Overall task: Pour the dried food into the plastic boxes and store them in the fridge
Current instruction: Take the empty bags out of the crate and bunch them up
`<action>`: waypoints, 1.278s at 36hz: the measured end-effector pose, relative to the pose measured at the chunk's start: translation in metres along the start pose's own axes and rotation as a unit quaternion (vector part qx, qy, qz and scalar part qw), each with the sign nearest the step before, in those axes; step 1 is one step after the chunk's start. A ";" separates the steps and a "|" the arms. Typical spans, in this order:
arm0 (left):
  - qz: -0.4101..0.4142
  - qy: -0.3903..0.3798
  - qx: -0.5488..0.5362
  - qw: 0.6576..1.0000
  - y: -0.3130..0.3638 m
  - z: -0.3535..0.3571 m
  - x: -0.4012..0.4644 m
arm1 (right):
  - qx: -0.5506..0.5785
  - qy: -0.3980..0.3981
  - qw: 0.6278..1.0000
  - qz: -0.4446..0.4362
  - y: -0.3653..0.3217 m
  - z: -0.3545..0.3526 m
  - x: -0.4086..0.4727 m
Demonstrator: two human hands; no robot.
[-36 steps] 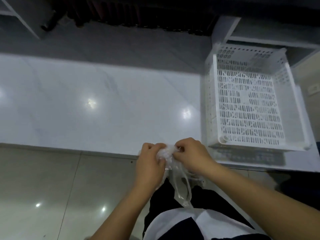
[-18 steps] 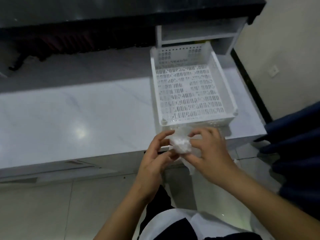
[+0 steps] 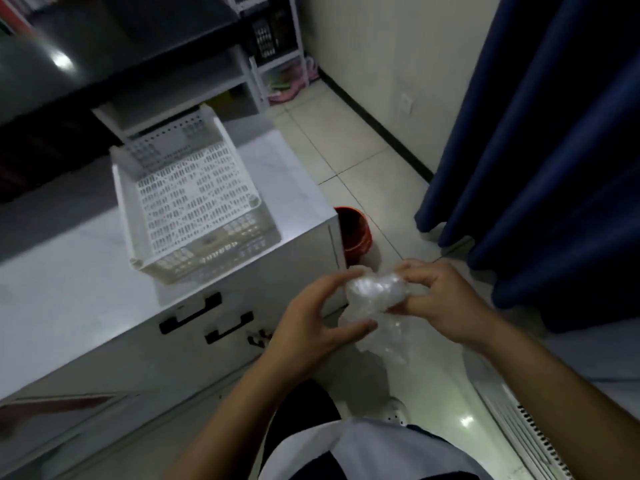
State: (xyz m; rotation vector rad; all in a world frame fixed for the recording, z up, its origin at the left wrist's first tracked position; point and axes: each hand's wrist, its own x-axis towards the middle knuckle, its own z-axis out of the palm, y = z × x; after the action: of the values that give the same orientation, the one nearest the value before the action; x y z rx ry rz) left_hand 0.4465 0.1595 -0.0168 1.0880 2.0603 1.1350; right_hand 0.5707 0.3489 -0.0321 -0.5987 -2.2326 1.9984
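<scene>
The crumpled clear plastic bag (image 3: 375,292) between my hands is a glare-washed wad, so I cannot tell whether anything is inside it. My left hand (image 3: 311,327) hides part of its lower fold, and my right hand (image 3: 440,303) covers its far side. Beyond my left hand, the red bucket (image 3: 355,233) is half hidden behind the cabinet (image 3: 221,282) corner. My forearms run off the bottom edge.
</scene>
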 end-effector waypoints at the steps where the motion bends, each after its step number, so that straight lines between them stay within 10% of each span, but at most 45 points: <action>1: -0.001 0.005 -0.002 1.000 0.005 0.011 0.005 | 0.009 0.015 1.000 0.001 0.004 -0.006 -0.003; 13: 0.020 0.045 0.107 0.993 -0.008 0.067 0.109 | 0.012 0.128 0.989 0.077 0.057 -0.068 0.035; 29: 0.029 -0.136 0.216 0.966 -0.062 0.098 0.312 | 0.036 0.263 0.934 0.241 0.092 -0.188 0.137; 46: -0.222 -0.178 0.377 0.881 -0.137 0.135 0.436 | -0.432 -0.150 0.861 0.225 0.173 -0.247 0.340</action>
State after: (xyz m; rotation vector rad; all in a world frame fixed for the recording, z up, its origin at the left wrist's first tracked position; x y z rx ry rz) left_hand 0.2659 0.5423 -0.2350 0.9569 2.3030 -0.1307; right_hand 0.3768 0.7090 -0.2304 -0.9990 -3.4433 1.1272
